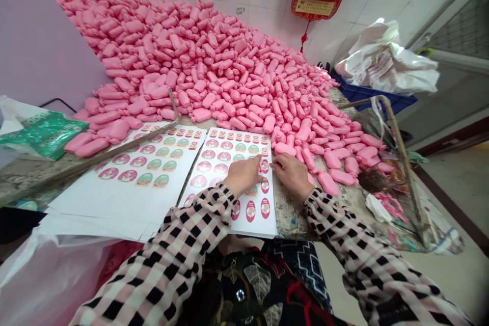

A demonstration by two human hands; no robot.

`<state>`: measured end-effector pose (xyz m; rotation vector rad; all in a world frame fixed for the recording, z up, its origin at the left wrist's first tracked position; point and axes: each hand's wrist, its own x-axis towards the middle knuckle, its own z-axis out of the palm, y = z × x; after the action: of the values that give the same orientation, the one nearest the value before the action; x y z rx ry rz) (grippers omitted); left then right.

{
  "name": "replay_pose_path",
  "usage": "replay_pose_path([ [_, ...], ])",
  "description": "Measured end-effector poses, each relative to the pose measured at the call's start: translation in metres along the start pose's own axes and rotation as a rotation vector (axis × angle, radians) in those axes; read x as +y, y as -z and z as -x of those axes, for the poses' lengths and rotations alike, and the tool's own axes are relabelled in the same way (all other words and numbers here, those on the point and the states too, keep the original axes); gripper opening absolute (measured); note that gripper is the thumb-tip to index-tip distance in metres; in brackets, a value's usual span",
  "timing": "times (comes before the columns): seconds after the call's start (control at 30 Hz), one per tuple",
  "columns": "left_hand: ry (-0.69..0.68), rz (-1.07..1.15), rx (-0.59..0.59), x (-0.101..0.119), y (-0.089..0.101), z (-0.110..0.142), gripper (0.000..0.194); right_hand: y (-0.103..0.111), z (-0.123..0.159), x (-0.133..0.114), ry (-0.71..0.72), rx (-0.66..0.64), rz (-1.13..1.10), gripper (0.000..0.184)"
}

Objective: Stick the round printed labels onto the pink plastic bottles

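Observation:
My left hand [245,175] rests on the right-hand sticker sheet [221,219], index finger and thumb apart at either end of a small pink oval sticker [264,166] near the sheet's right edge. Just across that edge is my right hand [292,173], its fingers curled and its fingertips close together beside the same sticker. Whether anything is pinched in them is too small to tell. Printed on the sheet are rows of pink, green and red labels. A second stack of sticker sheets [110,204] lies to the left, partly under my left sleeve.
A large heap of pink sausage-shaped pieces [214,61] covers the table's back and right. A bent metal bar [126,150] crosses the left sheets; another metal frame [405,163] stands at right. Beyond are a green package [46,135] and a blue crate [393,104] with white bags.

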<state>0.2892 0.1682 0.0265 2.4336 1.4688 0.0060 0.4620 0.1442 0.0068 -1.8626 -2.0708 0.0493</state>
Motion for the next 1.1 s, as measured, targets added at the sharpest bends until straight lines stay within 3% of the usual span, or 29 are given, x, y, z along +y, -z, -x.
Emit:
replay_pose_path([
  [0.23,0.012,-0.005,-0.005,0.001,-0.001,0.000,0.071,-0.008,-0.004,0.005,-0.112,0.017,-0.123,0.018],
  [0.47,-0.004,-0.010,0.011,0.000,-0.002,0.000,0.070,-0.010,-0.012,0.010,-0.166,-0.088,-0.249,0.017],
  [0.83,-0.012,-0.009,0.010,-0.001,-0.002,0.000,0.069,-0.001,-0.016,0.018,-0.080,-0.211,-0.370,0.015],
  [1.1,-0.006,0.002,0.006,-0.001,-0.002,-0.001,0.069,-0.008,-0.018,0.016,-0.162,-0.109,-0.340,0.016],
])
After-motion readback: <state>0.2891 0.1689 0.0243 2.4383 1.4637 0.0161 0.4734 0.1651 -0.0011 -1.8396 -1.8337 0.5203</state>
